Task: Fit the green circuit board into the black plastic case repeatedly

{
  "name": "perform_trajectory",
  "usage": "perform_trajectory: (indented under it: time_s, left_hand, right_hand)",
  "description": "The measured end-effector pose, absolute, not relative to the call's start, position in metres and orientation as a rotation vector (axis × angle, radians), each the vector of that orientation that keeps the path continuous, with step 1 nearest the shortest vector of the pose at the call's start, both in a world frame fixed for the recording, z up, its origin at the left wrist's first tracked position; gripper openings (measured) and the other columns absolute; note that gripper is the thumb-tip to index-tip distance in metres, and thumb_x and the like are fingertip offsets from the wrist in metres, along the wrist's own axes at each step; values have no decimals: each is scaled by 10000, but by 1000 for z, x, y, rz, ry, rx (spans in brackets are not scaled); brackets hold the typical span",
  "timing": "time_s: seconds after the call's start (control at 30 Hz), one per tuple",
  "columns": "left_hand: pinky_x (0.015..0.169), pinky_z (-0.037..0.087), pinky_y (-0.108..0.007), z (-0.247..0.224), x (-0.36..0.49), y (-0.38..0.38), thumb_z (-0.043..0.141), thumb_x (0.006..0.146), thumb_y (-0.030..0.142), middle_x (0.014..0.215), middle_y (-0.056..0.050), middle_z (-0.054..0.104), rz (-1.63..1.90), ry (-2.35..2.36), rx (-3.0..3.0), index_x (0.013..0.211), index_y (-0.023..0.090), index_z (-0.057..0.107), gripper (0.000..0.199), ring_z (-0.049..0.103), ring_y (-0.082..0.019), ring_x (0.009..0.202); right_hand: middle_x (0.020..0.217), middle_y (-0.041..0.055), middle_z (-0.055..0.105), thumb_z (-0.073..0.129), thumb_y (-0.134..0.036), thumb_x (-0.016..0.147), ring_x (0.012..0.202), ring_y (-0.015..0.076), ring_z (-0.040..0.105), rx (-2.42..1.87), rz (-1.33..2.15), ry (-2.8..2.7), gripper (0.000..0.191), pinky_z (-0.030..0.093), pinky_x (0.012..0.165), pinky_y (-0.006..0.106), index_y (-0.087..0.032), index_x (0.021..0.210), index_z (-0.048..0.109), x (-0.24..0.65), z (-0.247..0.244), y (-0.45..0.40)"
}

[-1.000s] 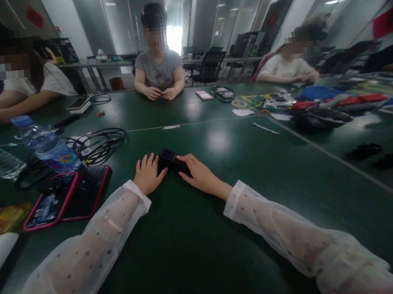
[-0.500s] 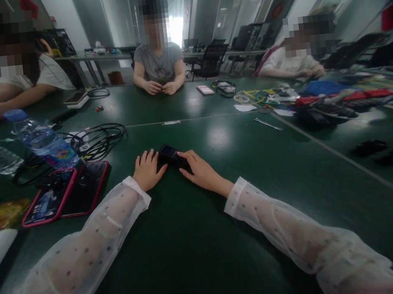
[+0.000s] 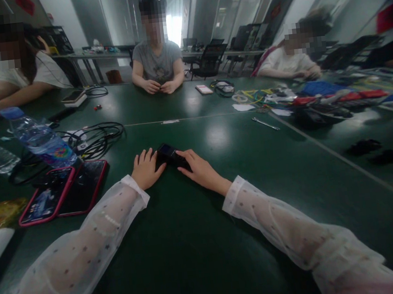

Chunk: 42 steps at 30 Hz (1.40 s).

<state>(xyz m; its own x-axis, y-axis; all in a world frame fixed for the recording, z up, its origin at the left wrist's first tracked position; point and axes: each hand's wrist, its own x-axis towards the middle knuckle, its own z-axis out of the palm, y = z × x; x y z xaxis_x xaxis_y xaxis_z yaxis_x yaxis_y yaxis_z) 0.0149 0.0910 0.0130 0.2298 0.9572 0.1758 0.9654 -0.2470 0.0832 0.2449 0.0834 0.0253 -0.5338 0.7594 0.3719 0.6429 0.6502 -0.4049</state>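
Note:
A small black device with a little screen (image 3: 165,149) lies on the green table in front of me. My left hand (image 3: 147,169) rests flat with its fingers spread, its fingertips and thumb beside the device's left end. Around the device's right end, my right hand (image 3: 200,169) has its fingers on the top and its thumb along the near side. That hand covers part of the device, so its right end is hidden. Both forearms are in sheer white dotted sleeves.
Two pink-edged phones (image 3: 49,196) lie at left, near a water bottle (image 3: 43,139) and coiled black cables (image 3: 102,138). A wrench (image 3: 266,123) lies right of centre. Tangled cables and bags (image 3: 332,97) fill the far right. Several people sit around the table.
Both hands and the black device keep their places. The whole view has shifted very slightly, with the table's items appearing a little further left and up.

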Motion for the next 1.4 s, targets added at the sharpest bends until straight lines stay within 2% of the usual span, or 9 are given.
perform_trajectory:
  time_s: [0.43, 0.73, 0.87, 1.0, 1.13, 1.4]
  left_hand:
    - [1142, 254, -531, 12, 14, 92, 261, 957, 565, 1546, -133, 345, -285, -1890, -2433, 1435, 140, 399, 654, 290, -334, 1425]
    - [1150, 239, -527, 10, 12, 93, 247, 952, 587, 1552, -138, 332, -269, -1888, -2437, 1455, 128, 375, 693, 275, -340, 1432]
    - [1153, 233, -525, 14, 11, 92, 227, 952, 593, 1557, -141, 321, -256, -1897, -2471, 1461, 121, 365, 707, 267, -338, 1436]
    - [1155, 230, -522, 17, 12, 91, 248, 953, 579, 1561, -140, 312, -244, -1913, -2475, 1460, 119, 365, 694, 258, -336, 1440]
    - [1151, 232, -533, 18, 12, 91, 247, 953, 578, 1559, -147, 314, -255, -1911, -2480, 1457, 124, 369, 689, 262, -341, 1438]
    - [1149, 232, -529, 16, 12, 92, 263, 948, 584, 1549, -139, 337, -265, -1918, -2476, 1445, 145, 386, 674, 271, -336, 1436]
  right_hand:
    - [1232, 117, 530, 555, -334, 915, 1044, 266, 604, -1043, 266, -2326, 549, 599, 798, 474, -250, 1420, 357, 245, 30, 78]
    - [1275, 105, 504, 557, -325, 917, 1167, 255, 546, -983, 73, -1962, 571, 545, 942, 461, -295, 1433, 317, 256, 29, 87]
    - [1276, 125, 506, 542, -375, 916, 1169, 275, 538, -1118, -87, -1884, 562, 543, 923, 483, -267, 1428, 340, 285, 26, 109]
    - [1191, 150, 553, 546, -409, 897, 1040, 283, 593, -1341, -172, -1792, 539, 547, 856, 477, -187, 1372, 420, 315, 20, 131]
    - [1182, 181, 566, 549, -402, 880, 1008, 302, 605, -1537, -208, -1735, 515, 535, 831, 471, -131, 1311, 469, 325, 15, 139]
    - [1135, 189, 565, 540, -427, 874, 979, 319, 597, -1691, -185, -1793, 476, 529, 782, 473, -120, 1237, 506, 324, 12, 138]
